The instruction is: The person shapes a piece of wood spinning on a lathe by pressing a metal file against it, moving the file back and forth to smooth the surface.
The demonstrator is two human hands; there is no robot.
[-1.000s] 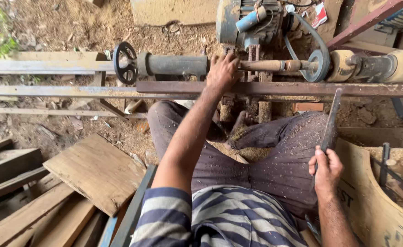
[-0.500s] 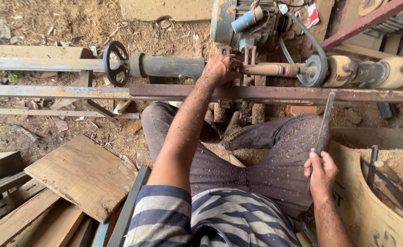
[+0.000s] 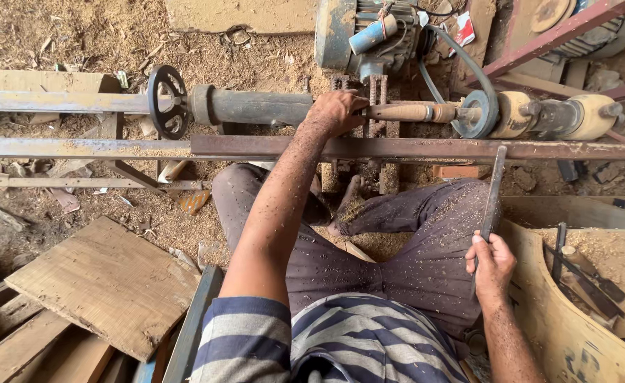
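One slim turned wooden spindle (image 3: 408, 112) sits mounted on the lathe, and the left hand (image 3: 337, 111) is curled over its near end. The right hand (image 3: 492, 264) is clenched around one long flat metal chisel (image 3: 492, 198), held upright beside the knee. Around them are one black handwheel (image 3: 167, 101), one rusty steel rail (image 3: 411, 149) and one curved wooden bin (image 3: 575, 333) holding several tools.

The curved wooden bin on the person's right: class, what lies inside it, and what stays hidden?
Inside the curved wooden bin lie sawdust and several dark long-handled tools. The sawdust and the bin's wall cover their lower ends. The right hand beside it holds a long metal chisel.
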